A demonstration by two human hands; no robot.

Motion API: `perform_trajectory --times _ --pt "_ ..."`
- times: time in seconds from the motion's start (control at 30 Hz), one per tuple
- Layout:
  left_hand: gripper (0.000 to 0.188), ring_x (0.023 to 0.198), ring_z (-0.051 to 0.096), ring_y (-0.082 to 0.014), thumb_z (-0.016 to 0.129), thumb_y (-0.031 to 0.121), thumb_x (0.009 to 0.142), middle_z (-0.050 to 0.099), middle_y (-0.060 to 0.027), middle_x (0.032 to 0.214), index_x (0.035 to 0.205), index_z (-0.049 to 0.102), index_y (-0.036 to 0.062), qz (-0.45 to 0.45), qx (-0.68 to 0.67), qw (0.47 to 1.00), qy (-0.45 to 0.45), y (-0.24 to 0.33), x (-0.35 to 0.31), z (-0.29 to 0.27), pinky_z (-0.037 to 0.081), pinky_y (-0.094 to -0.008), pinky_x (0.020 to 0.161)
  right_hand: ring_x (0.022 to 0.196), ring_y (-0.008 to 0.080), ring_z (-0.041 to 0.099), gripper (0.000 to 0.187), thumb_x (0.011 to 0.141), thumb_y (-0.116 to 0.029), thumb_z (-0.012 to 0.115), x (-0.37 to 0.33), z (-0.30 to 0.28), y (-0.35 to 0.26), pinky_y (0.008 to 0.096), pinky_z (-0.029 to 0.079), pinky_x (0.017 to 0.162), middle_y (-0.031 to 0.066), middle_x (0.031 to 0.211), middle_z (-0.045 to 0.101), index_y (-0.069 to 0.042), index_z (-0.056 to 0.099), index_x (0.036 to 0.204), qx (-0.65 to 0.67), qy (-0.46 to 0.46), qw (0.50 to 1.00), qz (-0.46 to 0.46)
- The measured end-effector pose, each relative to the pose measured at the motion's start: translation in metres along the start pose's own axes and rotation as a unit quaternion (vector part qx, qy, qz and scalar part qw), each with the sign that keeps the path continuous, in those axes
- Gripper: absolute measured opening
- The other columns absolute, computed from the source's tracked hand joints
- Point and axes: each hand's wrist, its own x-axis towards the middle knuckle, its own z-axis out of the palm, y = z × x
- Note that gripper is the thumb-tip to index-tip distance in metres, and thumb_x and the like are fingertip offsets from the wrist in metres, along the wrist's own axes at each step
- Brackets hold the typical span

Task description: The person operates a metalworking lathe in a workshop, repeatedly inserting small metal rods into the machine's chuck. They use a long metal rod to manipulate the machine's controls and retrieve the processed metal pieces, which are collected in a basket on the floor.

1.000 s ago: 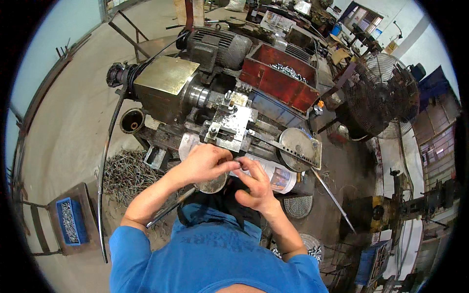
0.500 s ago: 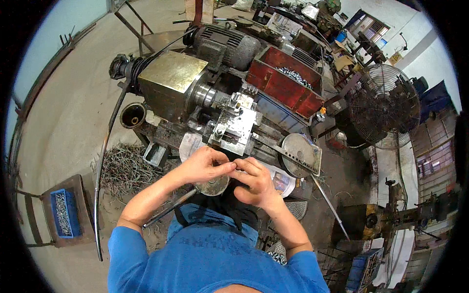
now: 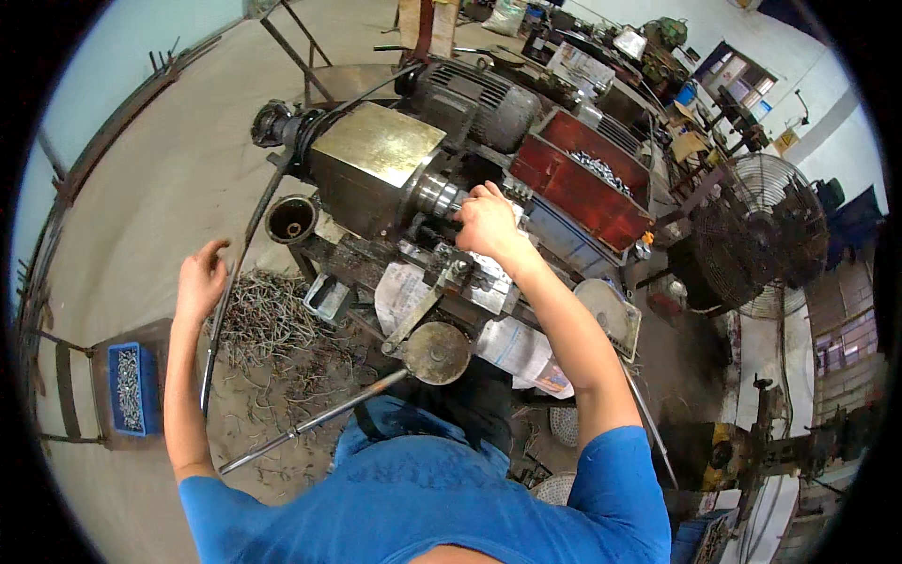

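Observation:
My right hand (image 3: 489, 226) reaches over the lathe's tool slide, with its fingers closed at the front of the shiny round chuck (image 3: 436, 195). Whatever is between those fingertips is hidden or too small to name. Out to the left, my left hand (image 3: 201, 279) is raised beside the long lever bar (image 3: 219, 324). Its fingers are half curled and apart, with nothing visible in them. The chuck sticks out of the headstock box (image 3: 362, 174) with its brass-coloured lid. Below the slide sits a round metal handwheel or disc (image 3: 437, 353) with a bar attached.
A red bin (image 3: 578, 193) of small metal parts stands behind the slide, near a motor (image 3: 479, 99). Metal scraps (image 3: 272, 320) heap on the floor at left, beyond which is a blue crate (image 3: 132, 387) of parts. At right stands a caged fan (image 3: 761, 230).
My hands, together in front of the slide before, have parted. The right went up to the chuck; the left swung out beside the lever bar. The view has shifted slightly.

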Motion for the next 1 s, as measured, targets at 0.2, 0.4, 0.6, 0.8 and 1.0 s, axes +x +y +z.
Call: perform_trajectory --times 0.2,0.4,0.6,0.8,1.0 --pt "0.033 0.070 0.061 -0.0337 0.064 0.016 0.075 0.060 -0.0194 0.073 0.105 0.060 0.0021 -0.112 -0.105 0.981 -0.117 -0.055 -0.069 0.007 0.047 -0.0394 0.065 0.091 0.0236 0.056 0.023 0.052 -0.020 0.063 0.015 0.021 0.003 0.0367 0.035 0.098 0.0067 0.078 0.066 -0.012 0.071 0.072 -0.042 -0.057 0.997 0.020" --pt "0.031 0.077 0.060 -0.0408 0.064 0.017 0.074 0.060 -0.0245 0.076 0.096 0.054 -0.0021 -0.129 0.030 0.988 -0.080 -0.055 -0.076 0.041 0.047 -0.0460 0.069 0.088 0.0296 0.056 0.030 0.051 -0.021 0.061 0.024 0.030 0.002 0.0377 0.048 0.076 0.0117 0.079 0.064 -0.010 0.072 0.077 0.029 -0.079 0.994 0.063" --pt "0.034 0.077 0.061 -0.0392 0.059 0.012 0.068 0.062 -0.0209 0.077 0.102 0.060 0.0051 -0.143 0.210 0.961 -0.109 -0.073 -0.070 0.038 0.049 -0.0479 0.068 0.092 0.0319 0.055 0.034 0.053 -0.020 0.058 0.023 0.019 0.000 0.0379 0.047 0.080 0.0147 0.087 0.063 -0.006 0.071 0.081 0.111 -0.095 0.981 0.126" --pt "0.008 0.070 0.061 -0.0335 0.055 0.011 0.073 0.063 -0.0145 0.075 0.078 0.060 0.0067 -0.053 0.384 0.921 -0.039 -0.209 -0.005 -0.004 0.049 -0.0445 0.060 0.083 0.0344 0.057 0.021 0.051 -0.019 0.062 0.022 0.027 0.000 0.0398 0.048 0.077 0.0173 0.073 0.061 -0.006 0.068 0.067 0.120 -0.018 0.983 0.136" --pt "0.029 0.082 0.061 -0.0343 0.053 0.006 0.074 0.062 -0.0162 0.086 0.101 0.062 0.0093 -0.099 0.332 0.937 -0.046 -0.200 0.012 0.002 0.049 -0.0446 0.072 0.084 0.0306 0.052 0.021 0.051 -0.020 0.062 0.006 0.016 -0.004 0.0368 0.044 0.078 0.0106 0.080 0.061 -0.005 0.064 0.066 0.093 0.047 0.994 0.018"
